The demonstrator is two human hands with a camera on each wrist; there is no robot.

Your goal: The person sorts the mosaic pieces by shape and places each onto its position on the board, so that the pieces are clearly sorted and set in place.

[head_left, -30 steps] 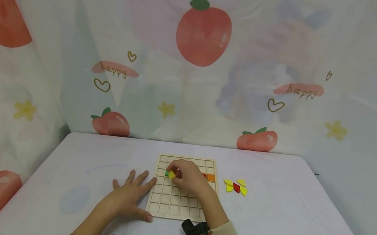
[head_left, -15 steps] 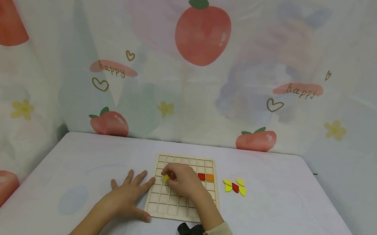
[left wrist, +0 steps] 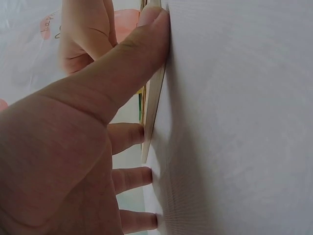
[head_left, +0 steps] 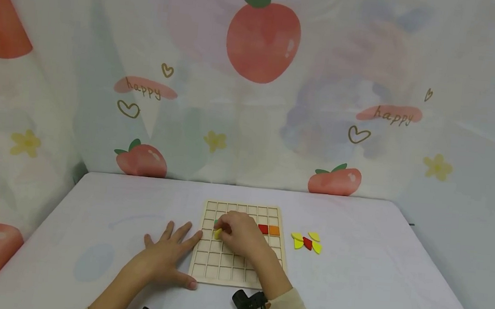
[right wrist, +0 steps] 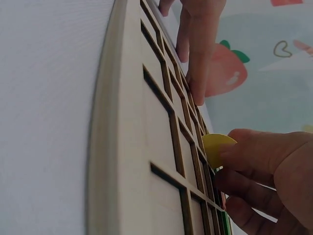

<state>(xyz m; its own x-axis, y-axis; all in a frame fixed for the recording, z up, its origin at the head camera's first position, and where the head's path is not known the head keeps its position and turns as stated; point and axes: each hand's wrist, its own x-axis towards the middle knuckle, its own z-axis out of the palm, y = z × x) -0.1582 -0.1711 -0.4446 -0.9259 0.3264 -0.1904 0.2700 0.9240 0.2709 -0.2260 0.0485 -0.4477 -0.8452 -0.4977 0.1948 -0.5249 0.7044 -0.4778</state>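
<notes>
A square-gridded wooden board (head_left: pixel 226 274) lies flat on the table. Over its left columns, my right hand (head_left: pixel 243 234) pinches a yellow piece with a curved edge (right wrist: pixel 215 149) between thumb and fingers; the piece stands tilted, its lower edge right at the grid. A red square (head_left: pixel 263 229) and an orange square (head_left: pixel 274 230) sit side by side in one row. At that row's left end shows a bit of a green piece (head_left: pixel 216 222), mostly hidden by my right hand. My left hand (head_left: pixel 165 259) rests with spread fingers along the board's left edge, thumb at the near corner.
Right of the board lies a small group of loose pieces: several yellow ones (head_left: pixel 316 247) around a red one (head_left: pixel 307 243). A black wrist camera (head_left: pixel 248 301) hangs under my right wrist. A printed cloth wall (head_left: pixel 249 125) rises behind the table (head_left: pixel 373 281).
My right hand has carried the yellow piece left and slightly nearer, to below the green piece. More of the red square shows now. The left hand has kept its place at the board.
</notes>
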